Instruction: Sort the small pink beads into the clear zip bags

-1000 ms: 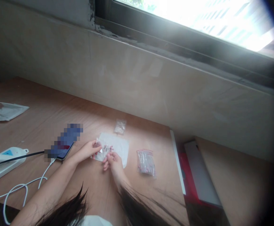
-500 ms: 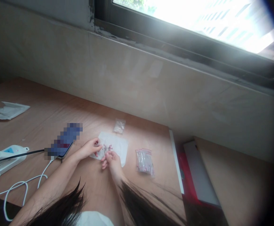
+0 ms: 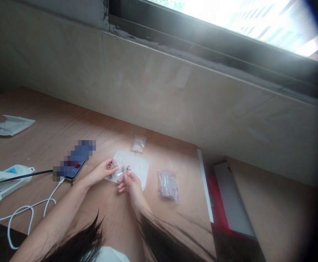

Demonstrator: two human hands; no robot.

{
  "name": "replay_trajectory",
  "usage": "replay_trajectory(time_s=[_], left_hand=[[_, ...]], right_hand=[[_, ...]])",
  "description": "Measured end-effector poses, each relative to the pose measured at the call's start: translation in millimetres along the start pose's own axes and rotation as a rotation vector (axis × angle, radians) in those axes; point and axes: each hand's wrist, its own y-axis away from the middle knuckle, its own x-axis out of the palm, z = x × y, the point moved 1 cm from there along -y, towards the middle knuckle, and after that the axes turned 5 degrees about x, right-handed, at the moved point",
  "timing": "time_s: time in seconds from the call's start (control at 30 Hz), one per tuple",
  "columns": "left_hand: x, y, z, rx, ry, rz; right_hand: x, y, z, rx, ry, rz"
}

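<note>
A white sheet (image 3: 138, 169) lies on the table, with a small cluster of pinkish bead-like pieces (image 3: 127, 169) on it, too small to name. My left hand (image 3: 106, 169) is at the sheet's left edge, thumb and fingertips brought together. Whatever it pinches is hard to make out; a clear, shiny patch (image 3: 119, 174) shows between the two hands. Over the sheet's near edge, my right hand (image 3: 130, 183) has thumb and forefinger pressed together close to the pieces, its other fingers curled. What lies in that pinch is hidden or too small to tell.
Behind the sheet lies a small clear bag (image 3: 139, 144); to its right, a stack of clear zip bags (image 3: 168, 185). At left are a phone (image 3: 78, 163) with a white cable (image 3: 48, 203), a power strip (image 3: 8, 182) and a torn white packet (image 3: 10, 125). Dark hair hangs in front.
The view has tilted slightly. Both hands stay over the sheet with only small finger movements, and the clear, shiny patch between them shows more plainly.
</note>
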Motion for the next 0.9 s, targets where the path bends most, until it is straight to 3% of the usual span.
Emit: replay_trajectory(time_s=[0.1, 0.2, 0.37, 0.53, 0.73, 0.9], left_hand=[[-9.8, 7, 5, 0.053, 0.011, 0.005], [-19.6, 18, 24, 0.089, -0.052, -0.025], [-18.6, 32, 46, 0.116, -0.234, -0.039], [-9.4, 26, 15, 0.126, -0.149, -0.162], [6.0, 21, -16, 0.184, -0.144, 0.008], [6.5, 23, -21, 0.187, -0.115, 0.037]], right_hand=[[-1, 5, 13, -0.056, 0.003, -0.105], [-6, 10, 30, -0.141, 0.039, -0.200], [-14, 20, 51, -0.270, 0.164, -0.334], [-3, 35, 56, -0.410, 0.458, -0.275], [12, 47, 59, -0.547, 0.678, -0.194], [6, 44, 59, -0.415, 0.596, -0.223]])
